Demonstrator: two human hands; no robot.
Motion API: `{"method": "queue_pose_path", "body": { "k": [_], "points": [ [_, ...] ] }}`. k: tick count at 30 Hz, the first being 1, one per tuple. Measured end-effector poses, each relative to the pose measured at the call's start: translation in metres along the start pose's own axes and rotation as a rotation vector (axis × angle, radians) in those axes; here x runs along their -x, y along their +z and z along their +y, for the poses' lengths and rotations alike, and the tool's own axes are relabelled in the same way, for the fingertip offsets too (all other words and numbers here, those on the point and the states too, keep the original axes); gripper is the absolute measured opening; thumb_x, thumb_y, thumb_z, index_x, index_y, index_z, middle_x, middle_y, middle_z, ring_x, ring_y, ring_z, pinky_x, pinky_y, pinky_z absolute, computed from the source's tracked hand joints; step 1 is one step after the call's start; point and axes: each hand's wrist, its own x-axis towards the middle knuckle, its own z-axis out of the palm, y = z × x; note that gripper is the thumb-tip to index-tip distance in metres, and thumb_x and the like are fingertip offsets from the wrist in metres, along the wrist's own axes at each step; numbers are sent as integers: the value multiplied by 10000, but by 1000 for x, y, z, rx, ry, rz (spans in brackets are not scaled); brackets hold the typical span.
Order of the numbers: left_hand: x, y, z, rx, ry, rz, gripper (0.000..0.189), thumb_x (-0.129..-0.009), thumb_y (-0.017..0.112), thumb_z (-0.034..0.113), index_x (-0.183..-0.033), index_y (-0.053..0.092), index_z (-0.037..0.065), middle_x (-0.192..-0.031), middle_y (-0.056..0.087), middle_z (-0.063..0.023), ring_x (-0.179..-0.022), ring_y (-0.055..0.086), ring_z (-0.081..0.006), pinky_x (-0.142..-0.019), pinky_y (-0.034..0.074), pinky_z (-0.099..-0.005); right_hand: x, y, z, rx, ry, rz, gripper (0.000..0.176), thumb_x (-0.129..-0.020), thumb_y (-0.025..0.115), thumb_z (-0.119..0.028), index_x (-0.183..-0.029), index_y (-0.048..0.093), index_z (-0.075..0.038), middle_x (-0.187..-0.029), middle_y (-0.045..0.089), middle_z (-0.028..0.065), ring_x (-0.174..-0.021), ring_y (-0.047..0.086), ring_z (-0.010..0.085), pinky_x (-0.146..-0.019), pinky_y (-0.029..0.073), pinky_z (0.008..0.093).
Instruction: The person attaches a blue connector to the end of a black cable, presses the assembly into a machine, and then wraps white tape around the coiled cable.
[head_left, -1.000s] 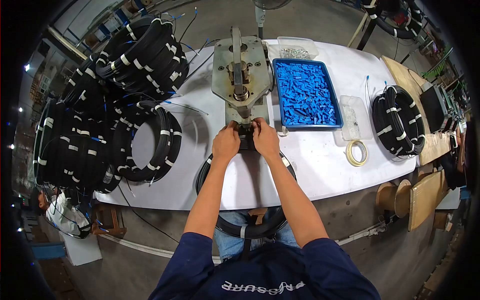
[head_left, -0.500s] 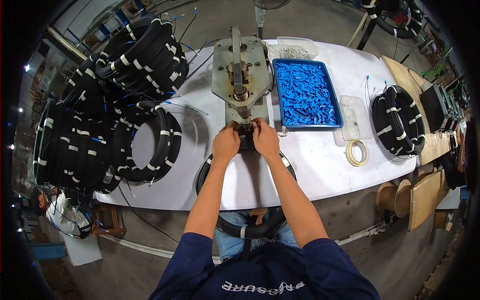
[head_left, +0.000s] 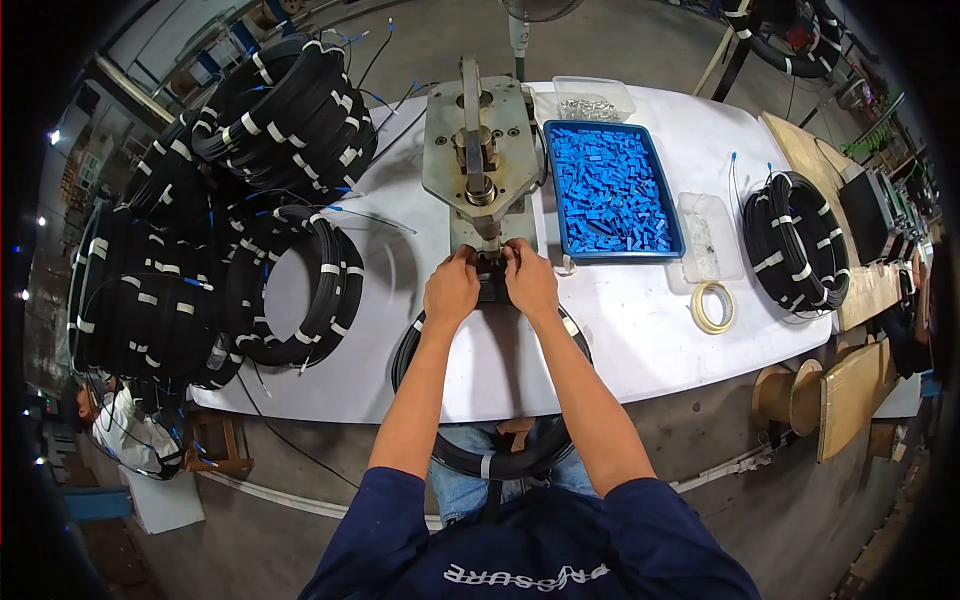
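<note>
At the front of a metal press (head_left: 478, 150), my left hand (head_left: 453, 287) and my right hand (head_left: 530, 280) face each other with curled fingers, one on each side of its lower tip. Both hands are closed at the near side of the coil; whatever small part their fingertips pinch is too small to make out. A black cable coil (head_left: 487, 465) with white tape bands hangs over the table's near edge, against my lap, and its upper part lies under my forearms.
Black cable coils (head_left: 290, 120) are piled at the left. Right of the press are a blue tray (head_left: 672, 215) of blue pieces, a clear box (head_left: 620, 98) of small metal parts, another clear box (head_left: 712, 235), a tape roll (head_left: 727, 308) and another coil (head_left: 795, 242). A person (head_left: 125, 425) is at the far left.
</note>
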Motion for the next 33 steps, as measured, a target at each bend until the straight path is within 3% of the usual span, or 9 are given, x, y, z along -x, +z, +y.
{"method": "queue_pose_path", "body": {
  "k": [26, 33],
  "points": [
    [1, -2, 1, -20, 18, -7, 210, -930, 467, 150, -1082, 599, 92, -1012, 685, -196, -910, 653, -430, -802, 520, -538, 0, -2, -2, 9, 24, -24, 206, -987, 533, -271, -1098, 644, -137, -923, 704, 199, -898, 661, 420, -771, 515, 496],
    [0, -1, 0, 1, 18, 10, 227, -929, 477, 152, -1106, 606, 89, -1001, 677, -234, -918, 635, -458, -788, 501, -550, -1, 1, 0, 3, 3, -1, 205, -986, 539, -264, -1099, 648, -133, -900, 702, 197, -880, 664, 416, -760, 509, 498]
  ]
}}
